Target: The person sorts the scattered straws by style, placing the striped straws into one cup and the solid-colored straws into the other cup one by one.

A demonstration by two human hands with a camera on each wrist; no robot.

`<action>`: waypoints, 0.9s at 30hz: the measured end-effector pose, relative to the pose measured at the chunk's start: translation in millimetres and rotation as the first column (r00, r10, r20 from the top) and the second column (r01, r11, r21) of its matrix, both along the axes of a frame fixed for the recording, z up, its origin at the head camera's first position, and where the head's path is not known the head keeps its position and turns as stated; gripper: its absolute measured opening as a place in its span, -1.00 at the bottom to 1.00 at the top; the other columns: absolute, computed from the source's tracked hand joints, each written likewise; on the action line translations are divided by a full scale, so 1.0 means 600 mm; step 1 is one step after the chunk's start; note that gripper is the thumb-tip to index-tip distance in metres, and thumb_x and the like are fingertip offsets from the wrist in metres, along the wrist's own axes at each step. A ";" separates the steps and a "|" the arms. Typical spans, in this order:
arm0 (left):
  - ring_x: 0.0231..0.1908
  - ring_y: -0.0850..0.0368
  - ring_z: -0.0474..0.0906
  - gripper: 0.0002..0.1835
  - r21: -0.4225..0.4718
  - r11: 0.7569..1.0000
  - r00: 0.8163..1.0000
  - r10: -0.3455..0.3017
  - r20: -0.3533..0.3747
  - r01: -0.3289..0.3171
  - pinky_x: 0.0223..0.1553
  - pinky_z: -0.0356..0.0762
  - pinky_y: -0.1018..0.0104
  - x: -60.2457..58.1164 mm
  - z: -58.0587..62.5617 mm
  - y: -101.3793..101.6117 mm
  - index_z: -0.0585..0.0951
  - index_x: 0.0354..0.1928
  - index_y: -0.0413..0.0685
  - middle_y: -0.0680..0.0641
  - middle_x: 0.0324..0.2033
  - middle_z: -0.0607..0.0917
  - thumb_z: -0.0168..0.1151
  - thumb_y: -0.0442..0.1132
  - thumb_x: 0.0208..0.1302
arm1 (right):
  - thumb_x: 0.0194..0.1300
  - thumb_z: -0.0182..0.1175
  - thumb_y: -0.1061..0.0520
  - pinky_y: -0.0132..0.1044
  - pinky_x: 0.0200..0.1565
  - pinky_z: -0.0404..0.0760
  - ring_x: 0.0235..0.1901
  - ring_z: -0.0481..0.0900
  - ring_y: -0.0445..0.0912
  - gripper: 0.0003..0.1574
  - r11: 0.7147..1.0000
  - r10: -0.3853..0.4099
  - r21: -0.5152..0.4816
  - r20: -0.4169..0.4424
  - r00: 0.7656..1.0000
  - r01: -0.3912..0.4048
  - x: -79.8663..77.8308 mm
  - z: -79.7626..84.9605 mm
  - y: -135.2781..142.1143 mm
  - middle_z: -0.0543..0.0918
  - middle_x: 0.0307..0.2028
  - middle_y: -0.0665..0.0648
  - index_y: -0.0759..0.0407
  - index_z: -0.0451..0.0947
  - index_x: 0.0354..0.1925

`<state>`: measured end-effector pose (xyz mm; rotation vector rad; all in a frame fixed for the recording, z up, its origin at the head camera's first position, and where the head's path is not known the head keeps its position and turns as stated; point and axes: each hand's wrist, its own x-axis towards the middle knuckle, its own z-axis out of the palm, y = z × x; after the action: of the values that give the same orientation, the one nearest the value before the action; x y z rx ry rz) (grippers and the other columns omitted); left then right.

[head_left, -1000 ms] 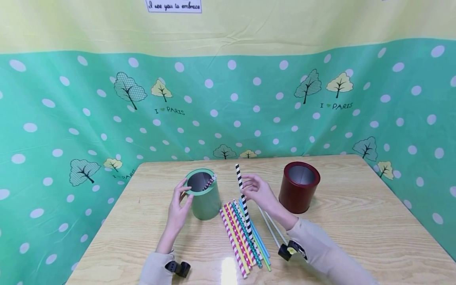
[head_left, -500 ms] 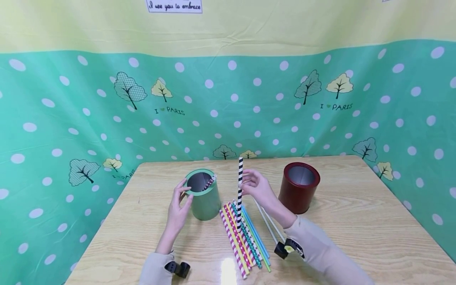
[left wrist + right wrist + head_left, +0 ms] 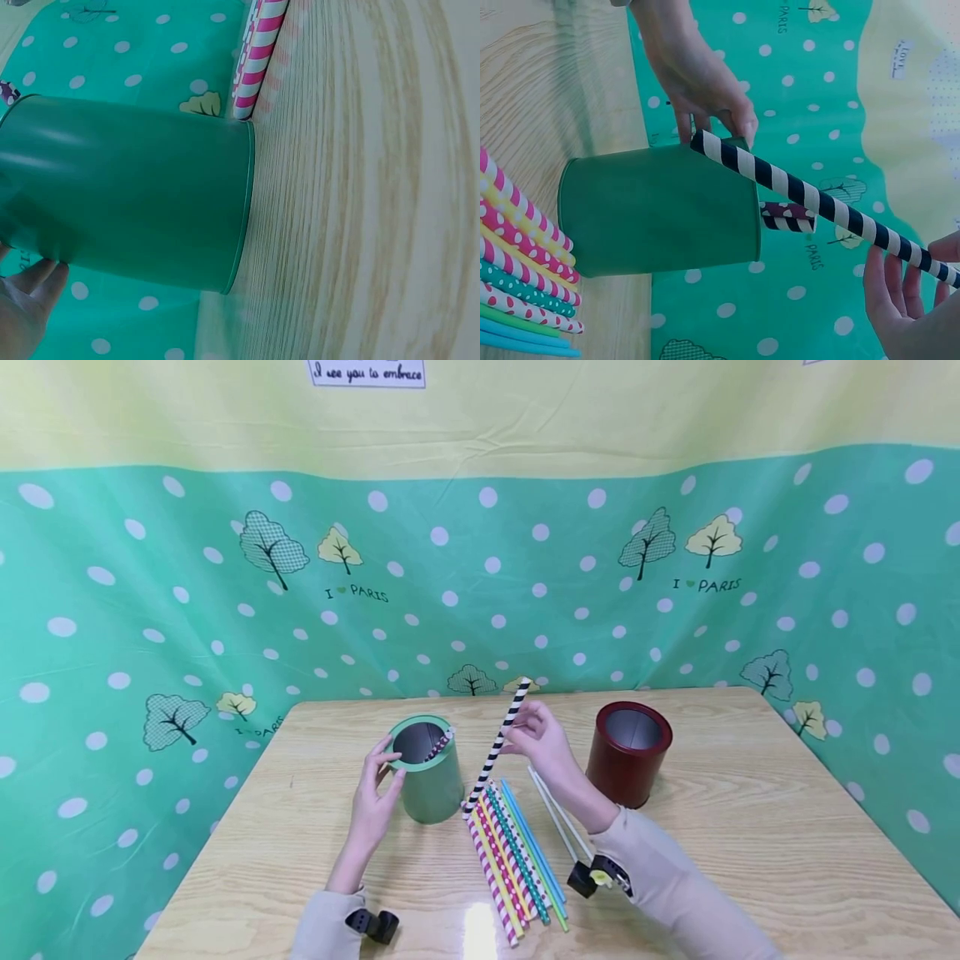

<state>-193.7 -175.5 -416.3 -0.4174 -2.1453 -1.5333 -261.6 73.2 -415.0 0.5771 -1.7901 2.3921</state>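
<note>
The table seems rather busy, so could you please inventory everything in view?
Green canister: one, green, table's left side
Red canister: one, dark red, table's right side
Striped straw: one, black and white, in the right hand
Standing straws: at least two, maroon dotted and black-and-white, inside green canister
Loose straws: at least nine, mixed colours, centre
Sticks: two, white, right of loose straws
Table: one, wood-grain, below
Curtain: green and yellow, behind
Wrist cameras: two, black
Sleeves: two, pale
Hands: two; left hand on green canister's rim

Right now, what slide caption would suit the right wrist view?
The right hand holds a black-and-white striped straw aslant in front of the green canister, which the left hand grips.
</note>
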 end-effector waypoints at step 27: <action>0.19 -0.26 0.13 -0.74 -0.019 1.000 1.000 0.021 0.004 -0.021 0.14 0.18 -0.18 0.000 0.005 0.001 0.36 -0.09 -0.45 -0.35 0.17 0.25 0.02 -0.47 0.17 | 0.06 0.22 0.29 0.04 -0.18 0.57 -0.19 0.50 0.22 -0.54 0.978 -0.061 -0.208 -0.142 0.988 0.031 -0.151 -0.140 -0.024 0.50 -0.17 0.34 0.16 0.28 -0.07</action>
<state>-193.8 -174.6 -413.3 -0.3970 -2.1621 -1.5043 -352.0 58.9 -498.9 0.6607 -1.4597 2.3937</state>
